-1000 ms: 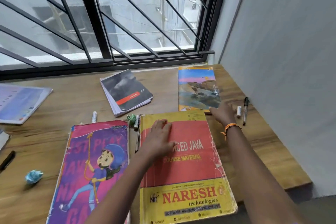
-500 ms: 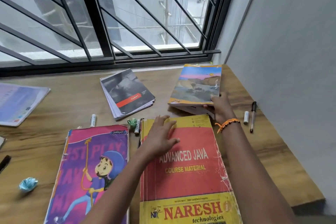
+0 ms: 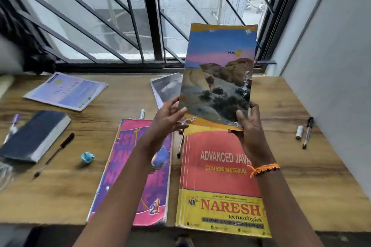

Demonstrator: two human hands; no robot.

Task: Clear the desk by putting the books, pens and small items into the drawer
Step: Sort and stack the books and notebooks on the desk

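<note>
I hold a landscape-cover notebook upright above the wooden desk. My right hand grips its lower right corner. My left hand holds its lower left edge, thumb on the cover. Below lie a red and yellow Java book and a pink cartoon book. A pen lies between them. No drawer is in view.
A grey-cover booklet lies behind the raised notebook. At left are a pale blue booklet, a dark thick book, a black pen and a crumpled blue wrapper. A marker and cap lie at right near the wall.
The landscape notebook rose from tilted on the desk to upright in the air. My left hand left the Java book and took the notebook's left edge. The view shifted left.
</note>
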